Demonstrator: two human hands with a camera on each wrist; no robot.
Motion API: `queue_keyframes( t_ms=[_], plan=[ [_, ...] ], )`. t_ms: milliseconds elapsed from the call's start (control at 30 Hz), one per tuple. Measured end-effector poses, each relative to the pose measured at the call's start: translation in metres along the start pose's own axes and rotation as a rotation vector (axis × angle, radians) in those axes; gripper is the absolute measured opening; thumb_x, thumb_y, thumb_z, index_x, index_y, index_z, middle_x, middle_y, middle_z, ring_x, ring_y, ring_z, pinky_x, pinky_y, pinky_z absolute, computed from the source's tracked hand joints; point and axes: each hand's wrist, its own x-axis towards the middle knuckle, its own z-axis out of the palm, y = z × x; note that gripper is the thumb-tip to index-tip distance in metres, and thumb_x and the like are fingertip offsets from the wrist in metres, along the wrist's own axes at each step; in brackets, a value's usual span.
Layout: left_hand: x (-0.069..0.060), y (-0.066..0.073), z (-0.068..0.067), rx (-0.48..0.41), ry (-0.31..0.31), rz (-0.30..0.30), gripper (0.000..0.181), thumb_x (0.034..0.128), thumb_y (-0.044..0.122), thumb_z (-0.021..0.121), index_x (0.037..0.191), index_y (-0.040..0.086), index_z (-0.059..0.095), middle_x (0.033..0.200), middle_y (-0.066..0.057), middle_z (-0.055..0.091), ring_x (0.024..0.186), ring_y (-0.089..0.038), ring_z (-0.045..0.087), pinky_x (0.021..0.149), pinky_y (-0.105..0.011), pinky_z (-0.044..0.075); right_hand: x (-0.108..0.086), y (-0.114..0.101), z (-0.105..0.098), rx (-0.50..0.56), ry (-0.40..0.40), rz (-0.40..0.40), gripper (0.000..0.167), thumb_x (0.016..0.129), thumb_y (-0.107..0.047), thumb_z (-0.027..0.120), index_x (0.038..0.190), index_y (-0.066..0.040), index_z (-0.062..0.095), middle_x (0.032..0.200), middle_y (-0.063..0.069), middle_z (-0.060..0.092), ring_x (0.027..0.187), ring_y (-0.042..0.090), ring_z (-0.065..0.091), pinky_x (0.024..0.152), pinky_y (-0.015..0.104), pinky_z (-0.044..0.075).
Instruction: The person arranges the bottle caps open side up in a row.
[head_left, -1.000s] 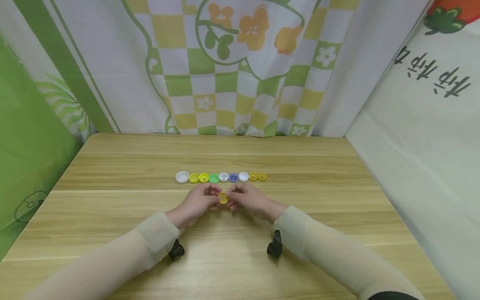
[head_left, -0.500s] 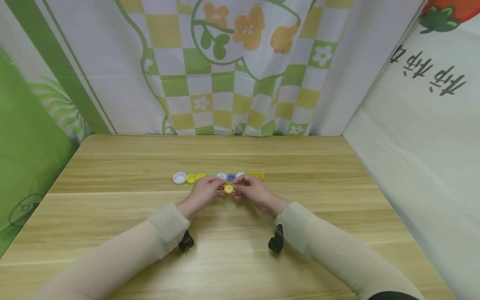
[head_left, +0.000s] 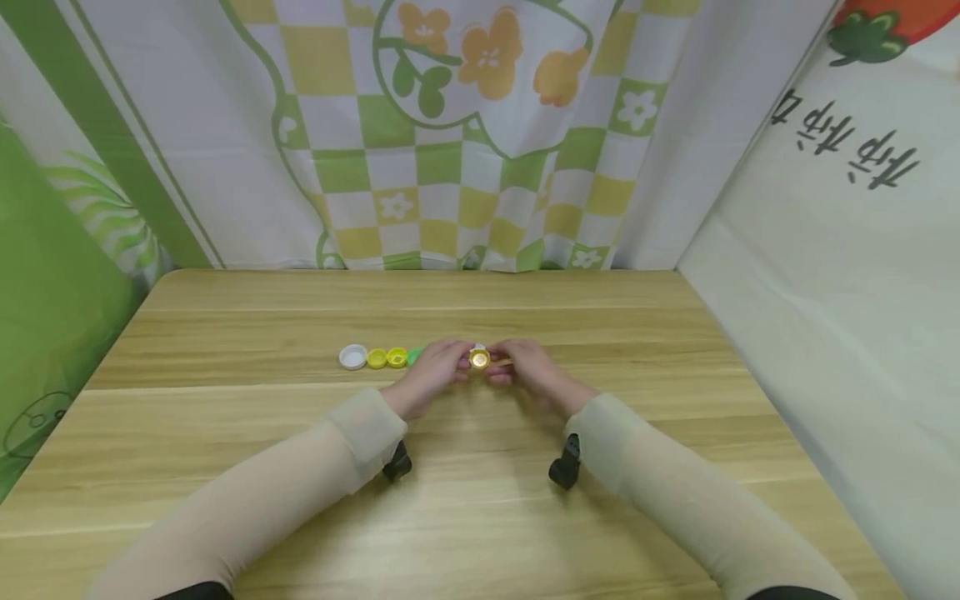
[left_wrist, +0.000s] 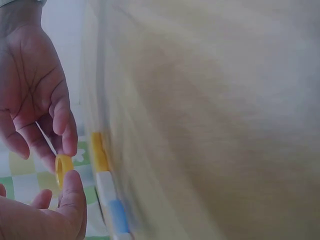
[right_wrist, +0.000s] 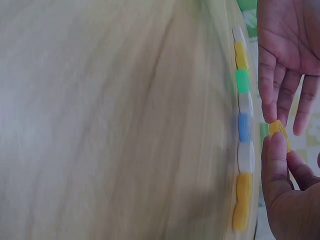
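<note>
A yellow bottle cap (head_left: 479, 359) is held up over the row of caps, its hollow side facing the head camera. My left hand (head_left: 431, 371) pinches it from the left, and my right hand (head_left: 532, 367) pinches its right side. Thumb and fingertips meet the cap (left_wrist: 61, 170) from both sides in the left wrist view. Under the hands runs a row of bottle caps: a large white cap (head_left: 353, 357) at the left end, then yellow and green. In the right wrist view the row continues with a blue cap (right_wrist: 244, 127), white, and two yellow caps (right_wrist: 243, 187).
The row lies on a wood-grain table (head_left: 480, 525). Behind its far edge hangs a checked curtain (head_left: 465, 183). A pale cloth wall (head_left: 840, 275) stands to the right and a green cloth (head_left: 60, 250) to the left.
Both hands have moved right and away from the body with the yellow cap, from in front of the row to over it. They now hide its middle and right part from the head camera.
</note>
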Motion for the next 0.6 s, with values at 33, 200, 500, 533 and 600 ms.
queue_keyframes(
  t_ms=[33,200,500,533,600],
  plan=[
    [0.003,0.002,0.002,0.006,-0.003,0.001,0.045,0.1102,0.024,0.044,0.14,-0.01,0.051,0.134,-0.021,0.053,0.125,-0.033,0.053,0.108,-0.044,0.048,0.0,-0.001,-0.003,0.004,0.006,0.0,0.04,0.109,-0.007,0.037,0.133,0.021,0.051,0.12,0.021,0.061,0.09,0.017,0.065,0.079,0.02,0.058],
    [0.019,0.012,0.01,0.058,-0.019,0.006,0.05,0.11,0.028,0.044,0.143,-0.009,0.048,0.137,-0.023,0.052,0.127,-0.035,0.052,0.108,-0.045,0.048,0.004,-0.003,-0.014,0.065,0.056,0.031,0.039,0.109,-0.008,0.037,0.132,0.02,0.052,0.111,0.017,0.062,0.089,0.016,0.066,0.077,0.02,0.058],
    [0.043,0.023,0.019,0.163,-0.106,0.0,0.059,0.1111,0.037,0.039,0.154,-0.003,0.038,0.147,-0.023,0.05,0.134,-0.036,0.049,0.111,-0.046,0.045,0.007,-0.004,-0.027,0.197,0.148,0.091,0.038,0.109,-0.008,0.039,0.138,0.016,0.049,0.111,0.013,0.06,0.086,0.012,0.066,0.077,0.017,0.057],
    [0.044,0.024,0.02,0.172,-0.114,0.0,0.059,0.1111,0.037,0.039,0.154,-0.003,0.038,0.147,-0.023,0.05,0.134,-0.036,0.049,0.111,-0.046,0.044,0.007,-0.004,-0.028,0.198,0.156,0.091,0.039,0.109,-0.007,0.039,0.138,0.016,0.048,0.11,0.013,0.06,0.086,0.012,0.065,0.077,0.017,0.057],
    [0.048,0.025,0.022,0.179,-0.125,0.0,0.059,0.1111,0.036,0.039,0.154,-0.004,0.039,0.147,-0.023,0.05,0.134,-0.036,0.049,0.111,-0.046,0.045,0.008,-0.004,-0.031,0.186,0.172,0.089,0.039,0.109,-0.007,0.04,0.139,0.015,0.048,0.11,0.012,0.059,0.086,0.012,0.065,0.075,0.016,0.057]
  ],
)
